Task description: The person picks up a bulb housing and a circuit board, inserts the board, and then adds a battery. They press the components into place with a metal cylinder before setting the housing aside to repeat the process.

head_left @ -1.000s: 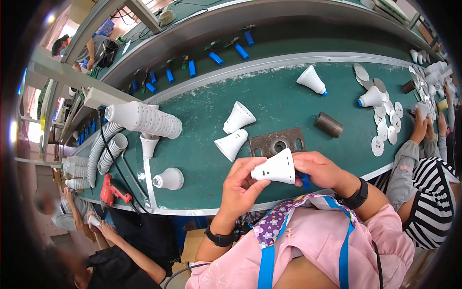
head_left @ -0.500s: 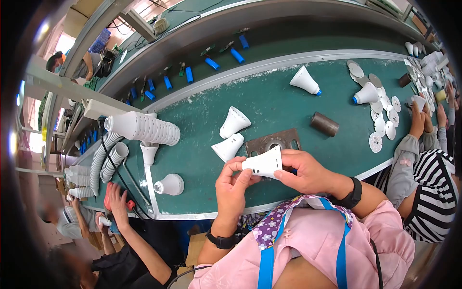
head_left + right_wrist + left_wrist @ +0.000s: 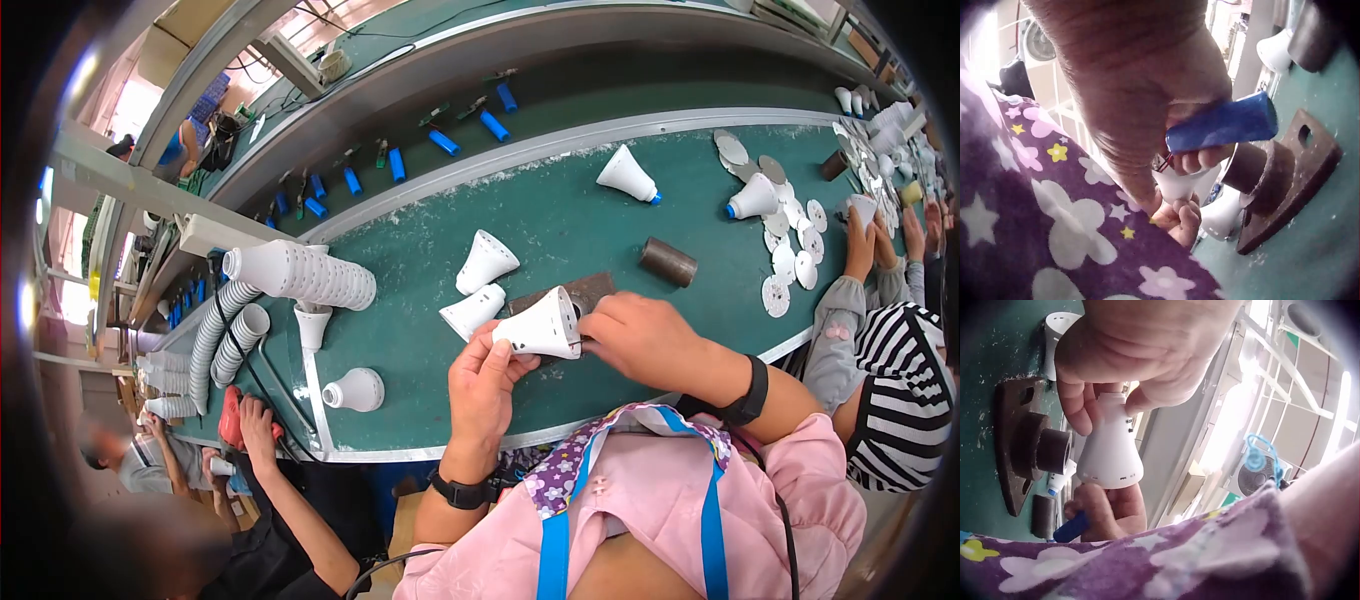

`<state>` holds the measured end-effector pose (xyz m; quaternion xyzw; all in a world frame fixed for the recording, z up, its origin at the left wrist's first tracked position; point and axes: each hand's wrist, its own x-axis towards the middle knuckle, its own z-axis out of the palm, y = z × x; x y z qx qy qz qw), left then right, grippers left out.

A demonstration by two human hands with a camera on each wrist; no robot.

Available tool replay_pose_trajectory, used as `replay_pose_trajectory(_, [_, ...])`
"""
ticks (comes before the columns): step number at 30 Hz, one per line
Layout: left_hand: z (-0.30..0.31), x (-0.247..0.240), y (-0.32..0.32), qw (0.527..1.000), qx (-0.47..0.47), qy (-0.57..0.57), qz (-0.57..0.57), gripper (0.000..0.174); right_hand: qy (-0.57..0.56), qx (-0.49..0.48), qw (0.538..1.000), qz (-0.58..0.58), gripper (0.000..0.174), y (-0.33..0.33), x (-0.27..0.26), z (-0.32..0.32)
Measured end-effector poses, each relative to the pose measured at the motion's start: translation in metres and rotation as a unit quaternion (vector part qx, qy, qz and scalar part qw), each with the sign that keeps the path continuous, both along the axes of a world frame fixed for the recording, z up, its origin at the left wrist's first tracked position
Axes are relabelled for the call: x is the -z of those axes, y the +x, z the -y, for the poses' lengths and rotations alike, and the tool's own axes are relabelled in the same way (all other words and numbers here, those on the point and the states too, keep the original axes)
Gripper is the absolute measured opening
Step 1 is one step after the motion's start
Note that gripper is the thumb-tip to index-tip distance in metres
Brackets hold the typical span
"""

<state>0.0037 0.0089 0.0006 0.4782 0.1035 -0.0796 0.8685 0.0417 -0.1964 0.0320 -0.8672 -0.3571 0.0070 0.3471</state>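
Red tool [image 3: 231, 417] and black-and-white striped garment [image 3: 900, 405]
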Motion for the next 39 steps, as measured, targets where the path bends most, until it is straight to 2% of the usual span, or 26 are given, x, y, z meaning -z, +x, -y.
replay_pose_trajectory(2, [0.003, 0.001, 0.000, 1.000, 0.002, -0.018, 0.002, 0.026, -0.080, 0.065, 0.969, 0.224, 0.015, 0.003, -0.001, 0.003])
replay_pose_trajectory(3, [0.005, 0.001, -0.001, 0.999, 0.005, -0.035, 0.003, 0.028, -0.140, 0.112, 0.950, 0.256, 0.015, 0.000, -0.016, 0.001])
replay_pose_trajectory(6, [0.005, 0.000, 0.001, 0.999, 0.003, -0.049, 0.007, 0.029, -0.198, 0.106, 0.946, 0.235, 0.018, -0.002, -0.023, 0.001])
replay_pose_trajectory(10, [0.006, 0.000, 0.000, 0.997, 0.010, -0.072, 0.003, 0.030, -0.161, 0.084, 0.947, 0.266, 0.018, -0.007, -0.037, -0.002])
replay_pose_trajectory(12, [0.010, -0.005, 0.001, 0.995, 0.021, -0.100, 0.006, 0.026, -0.057, 0.028, 0.972, 0.228, 0.023, -0.009, -0.034, -0.004])
replay_pose_trajectory(13, [0.008, -0.002, 0.000, 0.995, 0.022, -0.102, 0.006, 0.026, -0.059, 0.028, 0.971, 0.228, 0.023, -0.005, -0.031, -0.004])
replay_pose_trajectory(15, [0.005, 0.008, 0.000, 0.991, 0.042, -0.129, -0.014, 0.022, 0.060, -0.009, 0.986, 0.152, 0.026, 0.008, -0.024, -0.002])
replay_pose_trajectory(18, [0.008, 0.011, -0.001, 0.985, 0.044, -0.158, -0.048, 0.018, 0.041, -0.041, 0.987, 0.147, 0.031, 0.016, -0.027, 0.003])
replay_pose_trajectory(23, [0.013, 0.009, -0.001, 0.988, 0.055, -0.139, -0.035, 0.020, -0.050, -0.063, 0.984, 0.162, 0.028, 0.012, -0.034, 0.008])
replay_pose_trajectory(25, [0.014, 0.004, 0.000, 0.988, 0.062, -0.140, -0.030, 0.020, 0.040, -0.100, 0.990, 0.096, 0.025, 0.014, -0.026, 0.008])
replay_pose_trajectory(28, [0.016, 0.003, 0.001, 0.988, 0.054, -0.132, -0.056, 0.020, 0.067, -0.080, 0.988, 0.114, 0.025, 0.023, -0.025, 0.005])
replay_pose_trajectory(30, [0.018, 0.010, 0.002, 0.974, 0.067, -0.214, -0.038, 0.019, 0.060, -0.075, 0.988, 0.125, 0.025, 0.027, -0.024, 0.003])
replay_pose_trajectory(35, [0.027, 0.002, 0.007, 0.979, 0.036, -0.194, -0.056, 0.025, 0.011, -0.065, 0.993, 0.102, 0.022, 0.036, -0.034, 0.003])
replay_pose_trajectory(37, [0.031, -0.006, 0.008, 0.981, 0.040, -0.179, -0.063, 0.028, -0.052, -0.087, 0.987, 0.125, 0.021, 0.037, -0.040, 0.006])
replay_pose_trajectory(39, [0.033, -0.011, 0.009, 0.998, 0.061, -0.017, -0.019, 0.040, -0.065, -0.100, 0.984, 0.131, 0.020, 0.041, -0.046, 0.005])
